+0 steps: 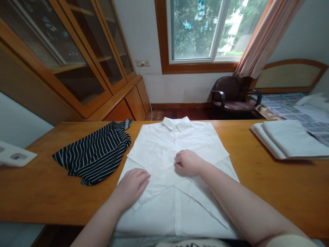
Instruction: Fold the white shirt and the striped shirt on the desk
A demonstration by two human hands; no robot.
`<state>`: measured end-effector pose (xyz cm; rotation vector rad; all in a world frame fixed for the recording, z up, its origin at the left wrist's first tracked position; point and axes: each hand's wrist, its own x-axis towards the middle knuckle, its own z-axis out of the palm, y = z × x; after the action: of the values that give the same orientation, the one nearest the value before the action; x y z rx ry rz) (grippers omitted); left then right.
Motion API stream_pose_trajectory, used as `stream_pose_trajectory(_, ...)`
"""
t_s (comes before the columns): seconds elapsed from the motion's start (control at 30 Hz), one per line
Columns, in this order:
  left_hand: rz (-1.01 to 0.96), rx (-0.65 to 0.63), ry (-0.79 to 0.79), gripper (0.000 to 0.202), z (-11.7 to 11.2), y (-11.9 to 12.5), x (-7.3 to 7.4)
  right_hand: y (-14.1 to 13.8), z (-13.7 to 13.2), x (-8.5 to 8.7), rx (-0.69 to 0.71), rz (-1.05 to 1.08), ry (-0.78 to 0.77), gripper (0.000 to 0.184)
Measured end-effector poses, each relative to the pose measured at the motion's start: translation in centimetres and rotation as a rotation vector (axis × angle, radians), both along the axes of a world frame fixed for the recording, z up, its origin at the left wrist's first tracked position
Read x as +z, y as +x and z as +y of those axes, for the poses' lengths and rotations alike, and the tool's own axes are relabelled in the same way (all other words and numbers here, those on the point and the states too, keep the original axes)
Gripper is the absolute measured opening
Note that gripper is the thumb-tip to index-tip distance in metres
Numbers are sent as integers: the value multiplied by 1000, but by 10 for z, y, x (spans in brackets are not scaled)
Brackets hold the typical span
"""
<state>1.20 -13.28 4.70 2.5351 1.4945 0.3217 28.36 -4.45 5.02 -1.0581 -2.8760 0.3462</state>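
A white collared shirt (151, 147) lies front up on the table, collar at the far side and sleeves folded across its front. My left hand (135, 181) rests on the shirt's left part, fingers stretched out and close together, palm down. On the middle of the shirt, below the button placket, my right hand (187, 163) is closed with its fingers curled inward. The fingertips face down and away, so whatever they may pinch is hidden. Below the hands, the lower front of the shirt reaches the table's near edge, with a slanting sleeve edge across it.
A black-and-white striped garment (97, 151) lies left of the shirt on the wooden table (239, 147). Folded white cloth (293, 137) is stacked at the right. A white object (17, 156) sits at the left edge. Beyond are a chair (228, 92) and a cabinet (108, 96).
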Motion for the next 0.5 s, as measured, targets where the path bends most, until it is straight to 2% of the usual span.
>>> stream_pose_trajectory(0.1, -43, -15, 10, 32, 18, 17, -7, 0, -2, 2, -11, -7, -3, 28)
stream_pose_trajectory(0.2, -22, -33, 13, 42, 30, 35, -27, 0, -3, 2, -13, -11, 8, 28)
stream_pose_trajectory(0.33, 118, -17, 11, 50, 34, 45, -50, -2, -4, 1, -31, -43, 24, 30)
stream_pose_trajectory(0.5, 201, -2, -7, 55, 33, 43, -53, -16, -20, 4, -72, -50, 118, 29)
